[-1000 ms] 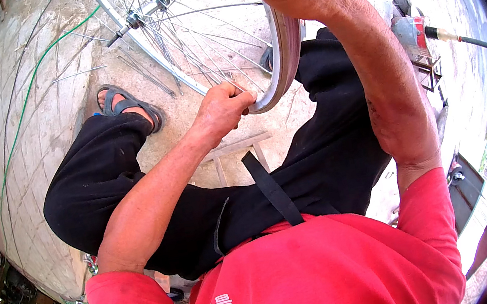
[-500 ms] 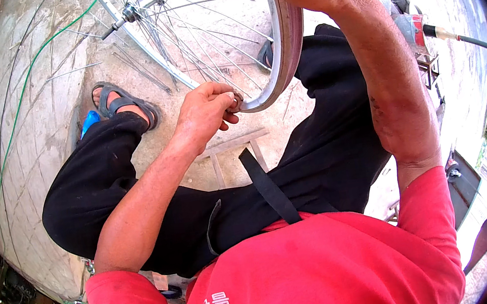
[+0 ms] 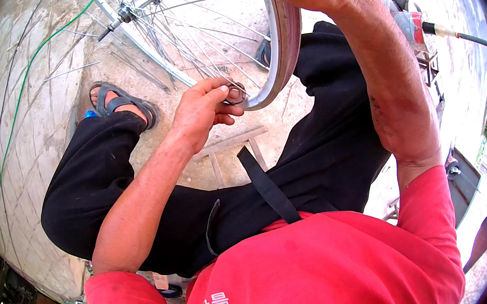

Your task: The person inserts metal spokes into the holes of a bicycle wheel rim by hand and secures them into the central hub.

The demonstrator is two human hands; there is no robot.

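A silver bicycle wheel rim (image 3: 262, 98) stands in front of me, with thin spokes running up to the hub (image 3: 139, 6). My left hand (image 3: 203, 111) is at the rim's lower edge. Its thumb and fingers are closed on a small round metal spoke wrench (image 3: 236, 94), where a spoke meets the rim. My right forearm (image 3: 355, 18) reaches up past the wheel's right side, and the hand itself is beyond the top edge. Several spokes cross loosely inside the wheel.
Loose spokes (image 3: 141, 68) lie on the concrete floor left of the wheel. A green cable (image 3: 27, 76) curves across the floor at far left. A low wooden frame (image 3: 232, 141) sits between my legs. At right is a red and grey device (image 3: 412, 29) with a black cord.
My left hand's fingers have shifted on the spoke wrench, the lower ones spreading a little, so more of the round tool shows. The wheel has moved very slightly left.
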